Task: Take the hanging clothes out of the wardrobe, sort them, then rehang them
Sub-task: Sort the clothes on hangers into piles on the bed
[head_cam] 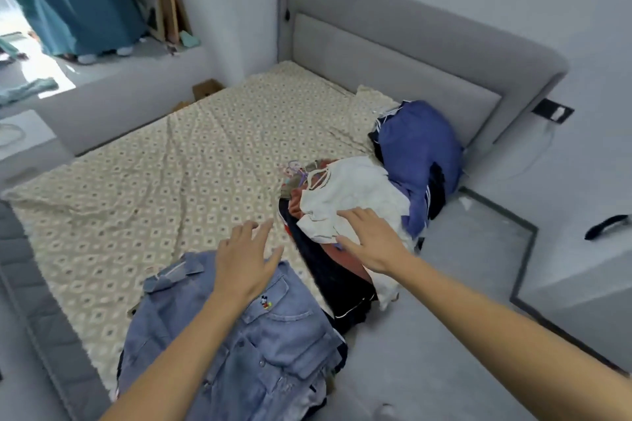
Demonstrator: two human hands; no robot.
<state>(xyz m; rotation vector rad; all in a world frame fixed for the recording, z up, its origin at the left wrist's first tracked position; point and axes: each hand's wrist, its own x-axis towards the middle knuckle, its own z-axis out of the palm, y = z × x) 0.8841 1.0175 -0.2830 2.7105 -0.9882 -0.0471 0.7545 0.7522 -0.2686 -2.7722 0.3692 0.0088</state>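
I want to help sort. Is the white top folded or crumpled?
Crumpled: the white top lies bunched and creased on the pile, still on its hanger.

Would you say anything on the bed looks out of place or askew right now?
The patterned sheet lies rumpled and skewed, leaving bare grey mattress along the right side, where the clothes pile sits partly off it.

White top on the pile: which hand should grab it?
Probably the right hand: its fingers already rest on the white top. The left hand hovers open over the denim jacket.
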